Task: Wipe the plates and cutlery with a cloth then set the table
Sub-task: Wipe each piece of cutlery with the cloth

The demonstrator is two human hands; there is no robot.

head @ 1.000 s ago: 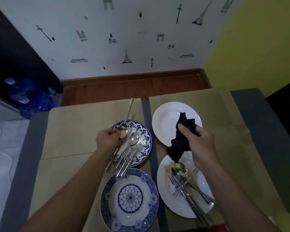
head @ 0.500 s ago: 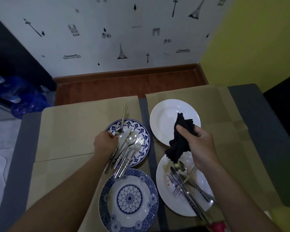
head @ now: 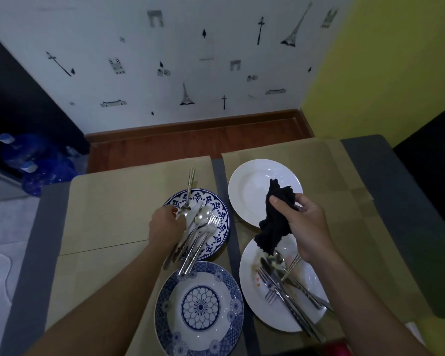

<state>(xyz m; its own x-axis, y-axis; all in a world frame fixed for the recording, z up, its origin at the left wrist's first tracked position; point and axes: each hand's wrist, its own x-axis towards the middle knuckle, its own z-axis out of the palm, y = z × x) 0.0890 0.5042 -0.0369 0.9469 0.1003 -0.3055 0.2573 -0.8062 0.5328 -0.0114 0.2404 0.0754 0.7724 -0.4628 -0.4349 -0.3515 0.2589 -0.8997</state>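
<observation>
1. Cloth [head: 275,222]: black and bunched, clenched in the right hand [head: 308,227], whose fingers [head: 302,201] curl round it. It hangs above the counter [head: 113,209] between the two white plates, its lower end over the near one.
2. The left hand [head: 166,226] pinches a spoon [head: 190,186] at its bowl. The handle points to 12 o'clock, past the rim of the far blue plate [head: 222,219].
3. A bundle [head: 198,237] of forks and spoons lies on that plate, handles toward 7 o'clock and overhanging the rim.
4. The near blue plate [head: 199,307] sits at 6 o'clock of the far one.
5. The far white plate [head: 252,191] is at 3 o'clock of the far blue plate.
6. The near white plate [head: 252,268], at 3 o'clock of the near blue one, is smeared and carries more cutlery [head: 285,289].
7. Blue bottles [head: 23,163] stand on the floor at 10 o'clock of the counter.
</observation>
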